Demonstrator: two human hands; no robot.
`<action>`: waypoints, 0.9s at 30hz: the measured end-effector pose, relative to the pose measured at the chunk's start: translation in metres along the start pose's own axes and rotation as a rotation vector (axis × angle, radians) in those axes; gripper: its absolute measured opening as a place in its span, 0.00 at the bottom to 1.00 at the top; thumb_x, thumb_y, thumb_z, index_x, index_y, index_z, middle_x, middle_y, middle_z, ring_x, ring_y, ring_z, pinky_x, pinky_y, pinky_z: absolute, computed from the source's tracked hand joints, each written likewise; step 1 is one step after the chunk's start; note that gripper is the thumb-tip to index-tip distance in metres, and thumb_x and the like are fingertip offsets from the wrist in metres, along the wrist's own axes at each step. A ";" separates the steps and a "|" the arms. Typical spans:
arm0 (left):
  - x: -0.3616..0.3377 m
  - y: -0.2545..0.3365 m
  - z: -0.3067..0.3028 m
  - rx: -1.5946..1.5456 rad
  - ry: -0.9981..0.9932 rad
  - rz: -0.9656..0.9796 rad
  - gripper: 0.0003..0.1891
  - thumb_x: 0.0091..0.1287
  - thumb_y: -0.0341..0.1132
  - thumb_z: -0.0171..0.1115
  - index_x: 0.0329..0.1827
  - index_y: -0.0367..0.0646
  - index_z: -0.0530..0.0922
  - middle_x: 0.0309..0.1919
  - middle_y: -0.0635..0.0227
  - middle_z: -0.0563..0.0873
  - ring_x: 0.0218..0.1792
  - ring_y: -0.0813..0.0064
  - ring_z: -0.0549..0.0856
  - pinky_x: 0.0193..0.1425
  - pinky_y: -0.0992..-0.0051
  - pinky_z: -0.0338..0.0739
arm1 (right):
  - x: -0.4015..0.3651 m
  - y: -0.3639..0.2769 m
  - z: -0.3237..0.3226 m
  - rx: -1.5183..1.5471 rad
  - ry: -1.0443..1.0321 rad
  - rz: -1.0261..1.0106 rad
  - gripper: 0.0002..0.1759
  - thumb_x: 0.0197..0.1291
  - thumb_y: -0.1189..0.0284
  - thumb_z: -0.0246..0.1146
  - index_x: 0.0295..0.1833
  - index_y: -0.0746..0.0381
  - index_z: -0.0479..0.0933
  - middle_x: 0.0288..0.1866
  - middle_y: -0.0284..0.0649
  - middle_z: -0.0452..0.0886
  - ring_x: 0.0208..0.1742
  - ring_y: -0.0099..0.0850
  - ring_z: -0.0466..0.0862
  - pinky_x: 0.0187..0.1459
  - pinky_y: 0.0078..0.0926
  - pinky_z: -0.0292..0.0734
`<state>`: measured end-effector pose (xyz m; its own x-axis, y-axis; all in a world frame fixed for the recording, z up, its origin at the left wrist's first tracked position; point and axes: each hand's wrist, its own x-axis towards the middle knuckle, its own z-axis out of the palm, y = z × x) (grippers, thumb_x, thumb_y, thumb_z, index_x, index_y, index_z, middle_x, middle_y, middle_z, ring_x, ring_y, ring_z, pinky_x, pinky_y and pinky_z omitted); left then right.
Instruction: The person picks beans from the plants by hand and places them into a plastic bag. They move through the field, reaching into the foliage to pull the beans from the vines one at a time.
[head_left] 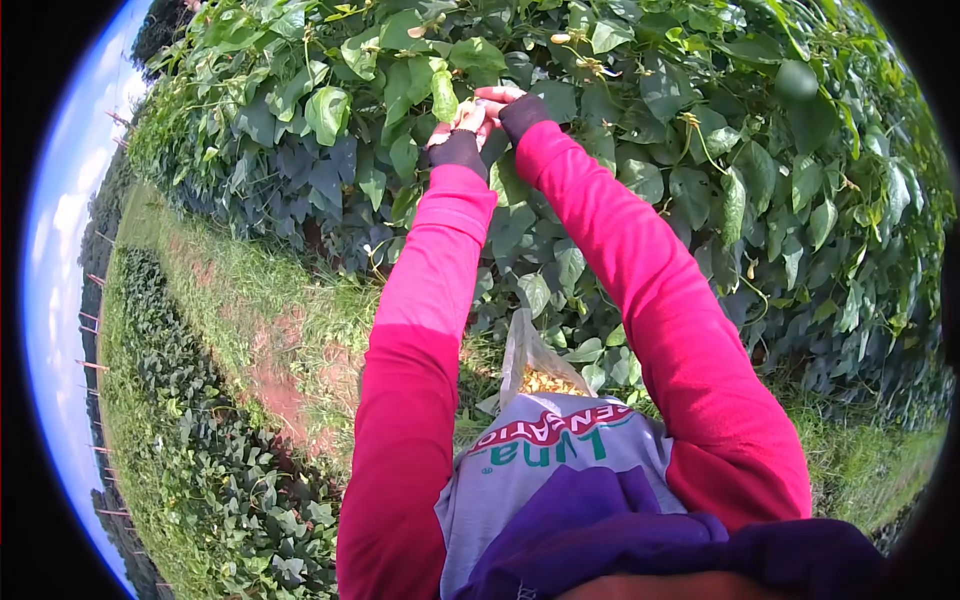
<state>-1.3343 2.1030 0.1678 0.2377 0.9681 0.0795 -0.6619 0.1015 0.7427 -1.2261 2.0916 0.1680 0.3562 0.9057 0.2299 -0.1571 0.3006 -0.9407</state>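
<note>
Both arms, in pink sleeves with dark cuffs, reach up to a tall wall of leafy vines (pixel 560 210). My left hand (pixel 464 123) is among the leaves with its fingers drawn together. Close against it, my right hand (pixel 499 97) has its fingers bent in toward the left one. What the fingers pinch is too small to make out. A light green leaf (pixel 444 96) hangs just above my left hand. Small pale yellow blossoms (pixel 560 38) stick out of the vines to the upper right.
At my waist hangs a clear plastic bag (pixel 516 350) holding many small yellow pieces (pixel 550 383). Grass and a strip of reddish soil (pixel 280 365) run along the left. Beyond them grows a low row of leafy plants (pixel 190 410), with posts (pixel 92 366) farther off.
</note>
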 end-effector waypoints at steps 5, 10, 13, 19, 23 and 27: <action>0.005 0.002 -0.009 0.064 -0.008 0.014 0.07 0.59 0.23 0.61 0.40 0.36 0.76 0.37 0.63 0.82 0.35 0.73 0.83 0.38 0.78 0.81 | -0.009 -0.006 0.003 0.016 0.026 0.045 0.12 0.55 0.79 0.64 0.46 0.67 0.78 0.37 0.40 0.83 0.33 0.25 0.82 0.38 0.22 0.79; 0.003 0.007 -0.011 0.224 0.033 -0.007 0.09 0.61 0.24 0.60 0.44 0.35 0.77 0.33 0.64 0.83 0.29 0.77 0.82 0.32 0.80 0.81 | -0.013 -0.003 0.002 0.158 0.014 0.079 0.10 0.55 0.79 0.63 0.44 0.67 0.77 0.35 0.40 0.83 0.33 0.27 0.82 0.38 0.24 0.79; 0.002 0.009 -0.016 0.246 -0.056 -0.016 0.09 0.62 0.26 0.60 0.44 0.35 0.76 0.31 0.65 0.82 0.26 0.78 0.81 0.31 0.79 0.81 | -0.013 0.001 0.001 0.155 -0.018 0.076 0.10 0.55 0.79 0.63 0.44 0.67 0.77 0.34 0.40 0.82 0.34 0.29 0.82 0.38 0.26 0.80; -0.005 0.016 -0.019 0.302 -0.035 -0.015 0.09 0.63 0.25 0.59 0.45 0.33 0.75 0.30 0.65 0.81 0.25 0.78 0.80 0.30 0.79 0.80 | -0.018 0.003 -0.001 -0.073 -0.023 -0.093 0.10 0.55 0.76 0.63 0.43 0.65 0.78 0.33 0.38 0.82 0.32 0.24 0.80 0.36 0.21 0.77; -0.031 0.041 -0.039 0.498 -0.146 -0.042 0.11 0.65 0.29 0.58 0.47 0.33 0.76 0.35 0.64 0.82 0.31 0.78 0.82 0.33 0.83 0.79 | -0.058 -0.019 -0.011 -0.237 -0.001 -0.195 0.09 0.55 0.75 0.63 0.43 0.63 0.80 0.32 0.33 0.81 0.31 0.20 0.78 0.35 0.19 0.74; -0.109 0.068 -0.072 0.801 -0.262 -0.072 0.09 0.64 0.32 0.59 0.42 0.36 0.79 0.37 0.66 0.84 0.36 0.80 0.82 0.40 0.81 0.77 | -0.166 -0.039 -0.010 -0.402 -0.108 -0.287 0.09 0.52 0.75 0.64 0.41 0.61 0.81 0.31 0.36 0.81 0.30 0.27 0.79 0.34 0.24 0.75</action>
<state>-1.4570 2.0207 0.1619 0.4822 0.8712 0.0917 0.0421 -0.1276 0.9909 -1.2699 1.9263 0.1634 0.2324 0.8355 0.4980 0.3081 0.4224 -0.8525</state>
